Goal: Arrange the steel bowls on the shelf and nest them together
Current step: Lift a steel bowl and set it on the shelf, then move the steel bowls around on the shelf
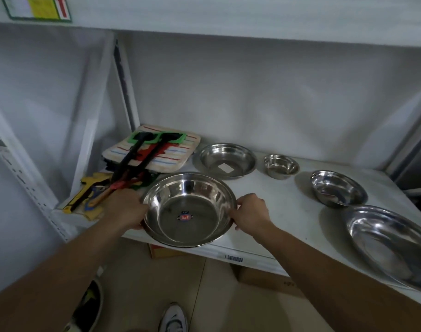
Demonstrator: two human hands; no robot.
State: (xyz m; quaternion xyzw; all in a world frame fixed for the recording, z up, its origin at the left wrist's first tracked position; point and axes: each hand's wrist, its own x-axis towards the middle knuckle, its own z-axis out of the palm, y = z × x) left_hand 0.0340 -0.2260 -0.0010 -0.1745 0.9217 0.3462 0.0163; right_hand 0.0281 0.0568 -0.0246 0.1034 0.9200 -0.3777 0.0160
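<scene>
Gripped between left hand (127, 207) and right hand (250, 213), each closed on opposite rims: large steel bowl (189, 209), overhanging the shelf (288, 200) front edge. Beyond the right hand, well apart: medium bowl (225, 160), small bowl (281, 166).

A white shelf (288, 202) with open space above it, up to the board overhead. Five steel bowls stand apart, with bare gaps between them. Long-handled tools (133, 164) and a striped cloth (171, 154) crowd the left corner.
</scene>
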